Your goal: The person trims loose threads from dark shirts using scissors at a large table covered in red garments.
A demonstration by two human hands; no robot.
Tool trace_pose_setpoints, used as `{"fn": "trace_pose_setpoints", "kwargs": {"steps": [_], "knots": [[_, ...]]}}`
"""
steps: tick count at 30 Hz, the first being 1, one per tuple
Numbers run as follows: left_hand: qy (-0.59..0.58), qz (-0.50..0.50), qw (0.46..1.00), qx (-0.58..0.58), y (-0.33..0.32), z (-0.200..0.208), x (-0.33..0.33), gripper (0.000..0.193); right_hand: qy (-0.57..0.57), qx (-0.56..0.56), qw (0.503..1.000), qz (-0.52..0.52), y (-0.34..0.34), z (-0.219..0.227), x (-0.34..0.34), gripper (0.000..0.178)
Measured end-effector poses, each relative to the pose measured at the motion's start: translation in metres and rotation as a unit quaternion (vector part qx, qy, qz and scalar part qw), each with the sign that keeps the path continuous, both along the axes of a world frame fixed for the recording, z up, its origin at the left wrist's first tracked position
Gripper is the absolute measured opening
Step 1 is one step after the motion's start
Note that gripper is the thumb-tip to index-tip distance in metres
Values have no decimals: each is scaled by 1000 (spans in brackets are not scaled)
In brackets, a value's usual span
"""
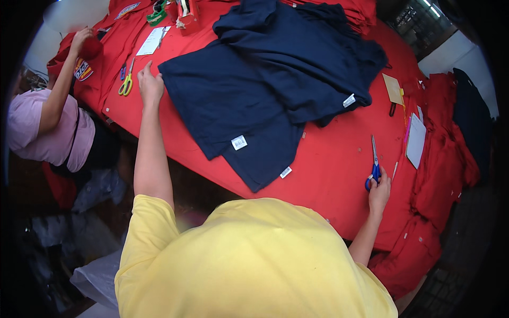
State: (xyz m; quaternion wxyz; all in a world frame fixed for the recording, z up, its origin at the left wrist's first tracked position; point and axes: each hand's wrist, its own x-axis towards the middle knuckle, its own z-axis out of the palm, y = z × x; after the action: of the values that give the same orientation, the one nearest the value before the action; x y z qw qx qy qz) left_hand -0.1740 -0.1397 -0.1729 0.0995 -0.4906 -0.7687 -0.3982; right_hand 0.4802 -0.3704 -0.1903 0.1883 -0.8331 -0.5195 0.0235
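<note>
On the right of the red-covered table, my right hand (380, 193) has its fingers closed on the handles of blue scissors (375, 164), whose blades point away from me. My left hand (150, 85) reaches out on the left, fingers apart and holding nothing, just beside the corner of a navy garment (228, 100). Several navy garments lie in a loose overlapping pile, with small white labels (239, 142) showing along their edges. Yellow-handled scissors (126, 85) lie to the left of my left hand.
A co-worker in a pink shirt (47, 124) handles a red garment (79, 63) at the far left. A red tape dispenser (186, 18) and a paper slip (153, 41) sit at the back. Red garments (445, 153), a white pad (415, 140) and a tan card (393, 88) lie right.
</note>
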Motion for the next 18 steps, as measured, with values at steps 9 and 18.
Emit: {"fn": "trace_pose_setpoints", "kwargs": {"steps": [9,18], "knots": [[-18,-153,919,-363,-161,0,126,40,473,141,869,20,20,-5,-2,41],[-75,-107,964,-233,-208,-14,151,28,676,-8,685,272,35,31,-171,47]]}}
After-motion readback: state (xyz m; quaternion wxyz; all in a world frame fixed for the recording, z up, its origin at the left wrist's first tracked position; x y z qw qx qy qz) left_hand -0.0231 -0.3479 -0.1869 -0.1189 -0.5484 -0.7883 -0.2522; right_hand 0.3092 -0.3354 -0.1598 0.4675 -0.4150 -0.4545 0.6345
